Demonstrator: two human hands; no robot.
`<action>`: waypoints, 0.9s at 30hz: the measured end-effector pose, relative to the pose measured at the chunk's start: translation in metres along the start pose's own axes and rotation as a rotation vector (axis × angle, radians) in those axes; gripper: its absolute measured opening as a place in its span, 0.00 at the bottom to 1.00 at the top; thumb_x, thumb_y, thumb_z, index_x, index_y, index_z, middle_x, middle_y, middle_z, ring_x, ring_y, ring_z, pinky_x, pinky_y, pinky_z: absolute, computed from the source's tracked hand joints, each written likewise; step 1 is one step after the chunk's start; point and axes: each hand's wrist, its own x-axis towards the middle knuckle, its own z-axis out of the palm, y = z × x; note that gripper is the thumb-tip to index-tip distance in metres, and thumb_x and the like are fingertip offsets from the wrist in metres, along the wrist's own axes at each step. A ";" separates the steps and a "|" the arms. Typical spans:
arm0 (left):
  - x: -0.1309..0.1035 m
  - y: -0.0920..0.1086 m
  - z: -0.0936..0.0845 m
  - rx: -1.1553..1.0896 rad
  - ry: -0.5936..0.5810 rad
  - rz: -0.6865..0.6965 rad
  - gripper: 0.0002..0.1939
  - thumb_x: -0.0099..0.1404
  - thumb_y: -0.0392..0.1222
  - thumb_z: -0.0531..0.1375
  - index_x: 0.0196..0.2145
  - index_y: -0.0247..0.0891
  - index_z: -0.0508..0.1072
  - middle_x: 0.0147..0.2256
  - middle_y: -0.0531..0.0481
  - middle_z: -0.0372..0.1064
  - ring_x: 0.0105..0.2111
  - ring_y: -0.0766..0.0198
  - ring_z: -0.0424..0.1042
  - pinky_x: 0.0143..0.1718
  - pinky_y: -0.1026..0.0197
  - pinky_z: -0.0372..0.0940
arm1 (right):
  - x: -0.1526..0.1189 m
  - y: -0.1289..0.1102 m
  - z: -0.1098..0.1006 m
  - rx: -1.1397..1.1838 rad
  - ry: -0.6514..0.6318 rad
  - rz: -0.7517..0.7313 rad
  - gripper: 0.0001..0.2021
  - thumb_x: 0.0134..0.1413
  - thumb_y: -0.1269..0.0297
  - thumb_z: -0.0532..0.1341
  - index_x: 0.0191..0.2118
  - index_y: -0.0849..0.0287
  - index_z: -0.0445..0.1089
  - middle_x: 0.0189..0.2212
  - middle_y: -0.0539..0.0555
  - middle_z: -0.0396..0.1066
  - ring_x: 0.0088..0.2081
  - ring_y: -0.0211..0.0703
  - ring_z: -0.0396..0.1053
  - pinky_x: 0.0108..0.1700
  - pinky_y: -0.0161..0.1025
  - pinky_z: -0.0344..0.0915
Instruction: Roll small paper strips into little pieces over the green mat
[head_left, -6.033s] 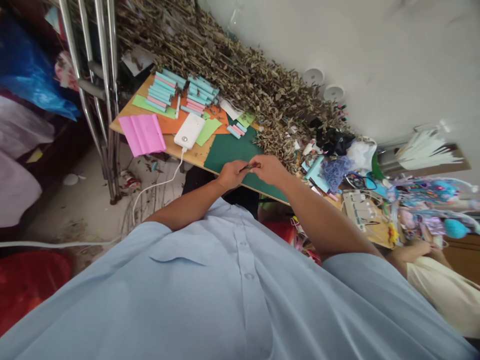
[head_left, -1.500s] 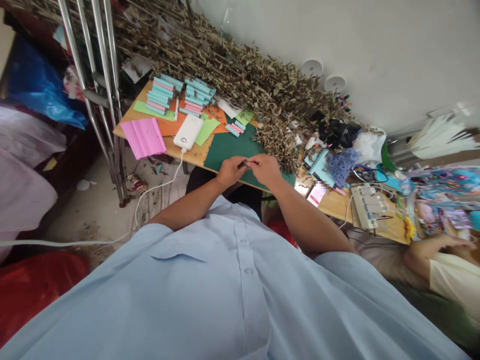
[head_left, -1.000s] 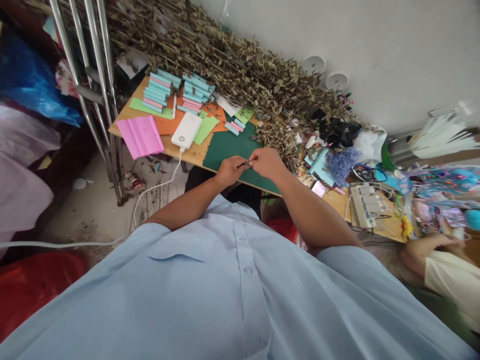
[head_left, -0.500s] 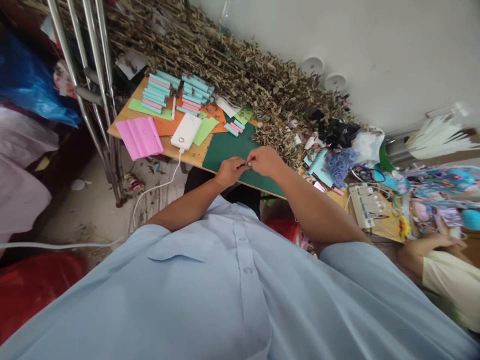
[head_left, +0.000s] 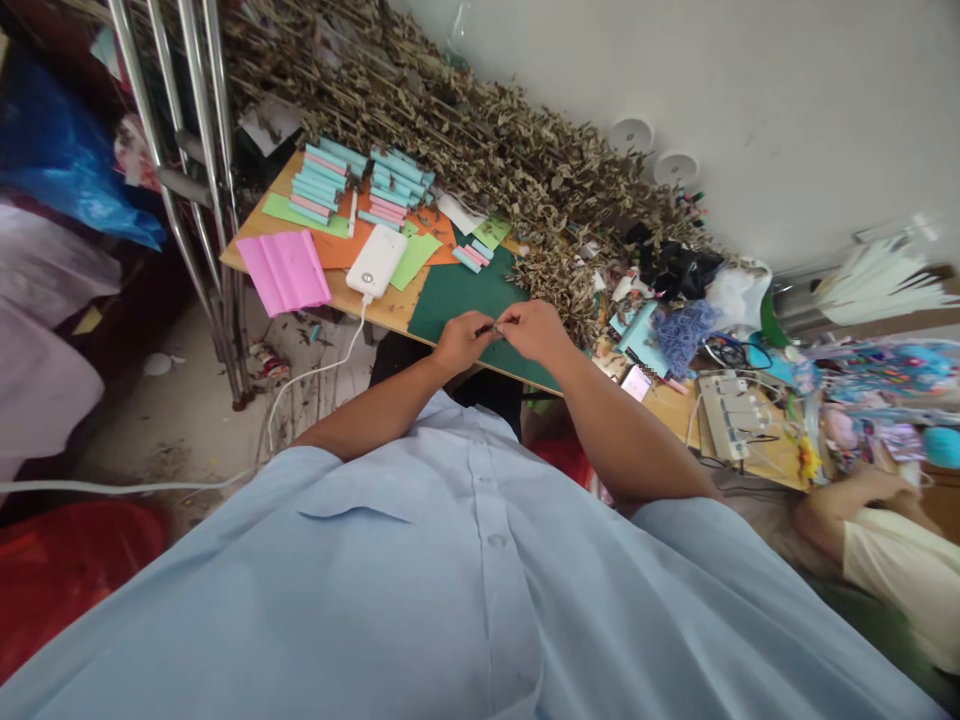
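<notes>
Over the dark green mat (head_left: 457,295) at the near table (head_left: 379,310) edge: left hand (head_left: 461,342) and right hand (head_left: 536,330) meet fingertip to fingertip, both pinched shut on one small thin dark piece (head_left: 491,327) held between them, just above the mat. Too small to tell what it is. Left of the mat: white power bank (head_left: 376,261) with its cable (head_left: 307,375) dropping off the table, folded pink paper (head_left: 284,270), light green sheets and an orange sheet (head_left: 341,245). Behind those, stacks of teal and pink rolls (head_left: 360,182). Dried leafy branches (head_left: 480,140) are heaped along the wall, touching the mat's far corner. Right of the hands: purple bundle (head_left: 679,333), white power strip (head_left: 724,425), mixed clutter. Another person's arm (head_left: 847,500) shows at far right, well apart.
</notes>
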 end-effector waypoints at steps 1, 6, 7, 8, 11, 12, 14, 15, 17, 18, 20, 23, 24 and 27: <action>0.000 0.000 0.000 -0.004 0.003 0.001 0.07 0.68 0.42 0.67 0.35 0.36 0.80 0.32 0.50 0.74 0.35 0.63 0.72 0.40 0.61 0.67 | 0.002 0.000 -0.001 0.047 -0.023 0.030 0.08 0.54 0.67 0.65 0.36 0.57 0.83 0.30 0.53 0.81 0.35 0.43 0.77 0.44 0.38 0.71; 0.000 -0.002 0.002 -0.014 -0.001 -0.011 0.07 0.68 0.42 0.67 0.35 0.36 0.80 0.33 0.49 0.74 0.36 0.64 0.72 0.41 0.61 0.67 | 0.015 0.003 -0.003 0.356 -0.158 0.204 0.04 0.47 0.74 0.67 0.30 0.62 0.80 0.20 0.51 0.75 0.25 0.39 0.74 0.32 0.34 0.72; 0.000 -0.001 0.001 -0.015 -0.002 -0.015 0.07 0.69 0.43 0.67 0.35 0.36 0.80 0.33 0.49 0.74 0.36 0.63 0.72 0.41 0.61 0.67 | 0.017 0.004 -0.002 0.405 -0.163 0.224 0.04 0.46 0.75 0.67 0.30 0.62 0.79 0.19 0.51 0.74 0.24 0.39 0.74 0.31 0.33 0.72; 0.000 -0.001 0.000 -0.019 -0.006 -0.013 0.08 0.69 0.43 0.66 0.36 0.36 0.80 0.33 0.49 0.75 0.36 0.63 0.72 0.41 0.61 0.67 | 0.018 0.005 -0.001 0.440 -0.162 0.234 0.03 0.46 0.75 0.67 0.29 0.62 0.79 0.19 0.51 0.74 0.23 0.39 0.74 0.31 0.33 0.73; 0.001 0.002 -0.003 -0.038 -0.042 0.031 0.10 0.71 0.45 0.64 0.38 0.36 0.80 0.35 0.47 0.75 0.37 0.62 0.73 0.43 0.60 0.68 | 0.020 0.008 0.001 0.470 -0.153 0.216 0.03 0.46 0.75 0.68 0.29 0.62 0.78 0.20 0.51 0.74 0.24 0.38 0.74 0.31 0.33 0.73; 0.002 0.003 -0.004 -0.043 -0.058 0.045 0.11 0.72 0.46 0.63 0.37 0.37 0.81 0.35 0.47 0.75 0.37 0.62 0.73 0.43 0.60 0.69 | 0.020 0.009 0.002 0.458 -0.155 0.200 0.03 0.46 0.75 0.69 0.29 0.62 0.78 0.20 0.51 0.75 0.24 0.38 0.74 0.31 0.33 0.73; 0.002 0.004 -0.006 -0.047 -0.082 0.054 0.12 0.73 0.47 0.62 0.36 0.37 0.81 0.35 0.46 0.76 0.38 0.62 0.74 0.44 0.60 0.69 | 0.019 0.010 0.001 0.412 -0.162 0.169 0.03 0.46 0.75 0.69 0.30 0.62 0.79 0.20 0.51 0.75 0.24 0.38 0.75 0.30 0.32 0.72; 0.003 0.005 -0.006 -0.051 -0.087 0.052 0.13 0.73 0.47 0.62 0.35 0.37 0.81 0.35 0.46 0.76 0.38 0.62 0.74 0.44 0.60 0.70 | 0.019 0.010 0.001 0.379 -0.164 0.159 0.03 0.47 0.75 0.69 0.30 0.62 0.79 0.20 0.51 0.75 0.24 0.39 0.75 0.30 0.32 0.71; 0.003 0.005 -0.006 -0.064 -0.084 0.058 0.13 0.73 0.46 0.62 0.35 0.37 0.81 0.35 0.46 0.76 0.38 0.62 0.74 0.44 0.60 0.70 | 0.019 0.009 -0.002 0.290 -0.165 0.149 0.02 0.47 0.73 0.69 0.30 0.61 0.79 0.21 0.51 0.76 0.24 0.39 0.75 0.30 0.33 0.71; 0.002 0.005 -0.006 -0.070 -0.079 0.065 0.12 0.73 0.45 0.63 0.35 0.37 0.81 0.35 0.46 0.76 0.38 0.62 0.74 0.44 0.59 0.70 | 0.019 0.008 -0.003 0.241 -0.166 0.145 0.01 0.48 0.73 0.69 0.29 0.61 0.79 0.21 0.51 0.76 0.25 0.40 0.75 0.31 0.33 0.71; 0.002 0.005 -0.005 -0.071 -0.070 0.072 0.10 0.72 0.44 0.63 0.34 0.37 0.81 0.35 0.46 0.76 0.38 0.62 0.75 0.44 0.59 0.70 | 0.019 0.003 -0.007 0.146 -0.174 0.134 0.02 0.49 0.72 0.69 0.29 0.61 0.79 0.22 0.52 0.77 0.27 0.41 0.76 0.34 0.34 0.72; 0.001 0.005 -0.004 -0.051 -0.075 0.058 0.10 0.72 0.42 0.64 0.34 0.37 0.81 0.36 0.47 0.76 0.39 0.63 0.75 0.44 0.60 0.70 | 0.020 -0.005 -0.011 0.044 -0.200 0.113 0.02 0.48 0.73 0.69 0.29 0.61 0.81 0.24 0.54 0.78 0.32 0.44 0.79 0.37 0.34 0.72; 0.001 0.005 -0.004 -0.046 -0.080 0.055 0.10 0.72 0.42 0.64 0.34 0.36 0.81 0.36 0.47 0.76 0.39 0.63 0.75 0.44 0.61 0.70 | 0.021 -0.008 -0.012 0.016 -0.211 0.110 0.03 0.47 0.73 0.69 0.30 0.61 0.81 0.25 0.54 0.79 0.33 0.45 0.79 0.38 0.34 0.72; 0.001 0.005 -0.004 -0.039 -0.086 0.066 0.10 0.72 0.43 0.63 0.35 0.36 0.81 0.36 0.47 0.77 0.39 0.63 0.75 0.45 0.61 0.70 | 0.023 -0.015 -0.014 -0.051 -0.236 0.107 0.04 0.47 0.73 0.69 0.31 0.62 0.82 0.27 0.55 0.79 0.36 0.47 0.80 0.39 0.35 0.72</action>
